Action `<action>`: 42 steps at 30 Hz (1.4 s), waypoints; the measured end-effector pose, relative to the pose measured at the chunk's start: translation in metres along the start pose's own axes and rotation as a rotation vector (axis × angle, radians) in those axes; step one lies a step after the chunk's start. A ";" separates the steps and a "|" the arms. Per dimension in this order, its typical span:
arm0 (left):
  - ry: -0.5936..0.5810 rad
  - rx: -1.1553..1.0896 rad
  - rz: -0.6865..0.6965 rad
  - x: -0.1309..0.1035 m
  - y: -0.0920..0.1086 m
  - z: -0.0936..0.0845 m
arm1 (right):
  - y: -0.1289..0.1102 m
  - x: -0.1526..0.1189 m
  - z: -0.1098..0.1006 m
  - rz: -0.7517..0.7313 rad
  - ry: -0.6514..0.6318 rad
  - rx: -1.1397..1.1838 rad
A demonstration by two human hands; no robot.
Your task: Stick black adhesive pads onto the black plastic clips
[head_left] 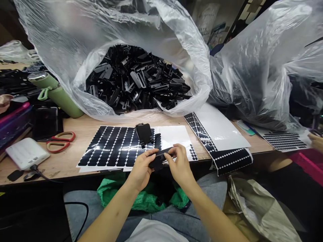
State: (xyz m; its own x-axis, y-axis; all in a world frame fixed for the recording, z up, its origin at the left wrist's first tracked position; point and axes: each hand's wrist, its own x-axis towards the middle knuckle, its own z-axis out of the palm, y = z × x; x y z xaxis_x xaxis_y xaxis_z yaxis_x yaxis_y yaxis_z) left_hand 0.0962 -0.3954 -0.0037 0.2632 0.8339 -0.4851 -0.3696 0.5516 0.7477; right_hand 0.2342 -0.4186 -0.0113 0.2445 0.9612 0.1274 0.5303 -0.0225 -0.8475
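Both of my hands hold one black plastic part (158,161) just over the table's front edge. My left hand (141,169) has its fingers closed on the part's left end. The thumb and fingers of my right hand (180,164) press on its right end. Behind them, a second black part (144,133) rests on a sheet of black stickers (108,146). The sheet's right portion is bare white backing, with a few small black dots near its edge.
A large clear bag (202,77) full of black parts (141,80) stands behind. At left are a green bottle (60,97), red scissors (59,143), a phone (47,122) and a white power bank (27,153). More sticker sheets (232,160) lie right; another person's hand (316,141) shows at far right.
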 end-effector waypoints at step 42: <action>0.348 1.479 0.674 0.268 0.082 0.126 | 0.073 -0.001 -0.077 0.265 0.386 0.587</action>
State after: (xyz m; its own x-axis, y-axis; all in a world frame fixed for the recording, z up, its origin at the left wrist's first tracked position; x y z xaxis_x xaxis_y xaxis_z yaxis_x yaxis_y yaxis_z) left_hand 0.2485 -0.1286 -0.0157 0.1436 0.9761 0.1629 0.8356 -0.2078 0.5086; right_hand 0.3351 -0.4423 -0.0339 0.6282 0.7771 -0.0389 -0.0796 0.0145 -0.9967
